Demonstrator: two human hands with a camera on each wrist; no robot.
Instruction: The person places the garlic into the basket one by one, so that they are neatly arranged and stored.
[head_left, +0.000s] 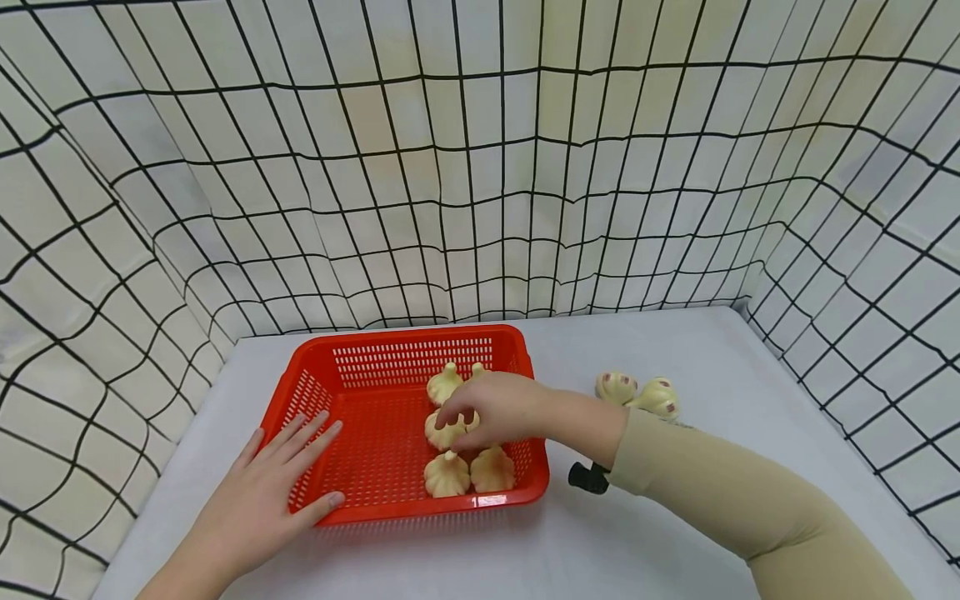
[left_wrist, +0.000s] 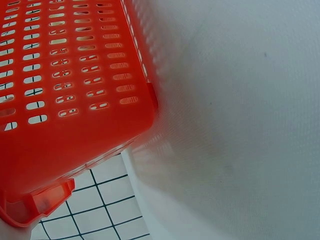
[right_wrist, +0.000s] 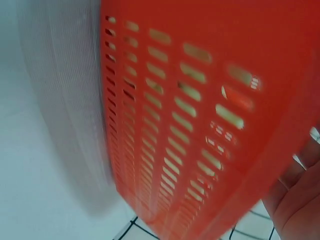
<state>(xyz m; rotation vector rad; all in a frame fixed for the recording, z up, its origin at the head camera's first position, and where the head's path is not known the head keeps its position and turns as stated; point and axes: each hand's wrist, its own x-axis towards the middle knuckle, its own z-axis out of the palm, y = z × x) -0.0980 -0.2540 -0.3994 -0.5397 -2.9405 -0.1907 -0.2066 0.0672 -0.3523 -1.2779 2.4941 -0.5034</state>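
In the head view, my right hand (head_left: 498, 408) reaches over the right wall of a red plastic basket (head_left: 408, 508). Its fingers bend down among pale garlic bulbs in the basket's right half, thumb and forefinger spread apart. One garlic bulb (head_left: 472, 421) shows between them, mostly covered by the hand; I cannot tell whether it is gripped. Around it sit other garlic bulbs, among them one at the near wall (head_left: 447, 475) and one beside it (head_left: 492, 469). My left hand (head_left: 258, 496) lies with extended fingers over the basket's left rim, its thumb at the near corner.
Two garlic bulbs with reddish patches, one (head_left: 617, 387) beside the other (head_left: 657, 398), lie on the white tabletop (head_left: 600, 542) right of the basket. A black grid net (head_left: 502, 192) over pale sheeting encloses the back and sides. A small black object (head_left: 588, 477) is under my right wrist.
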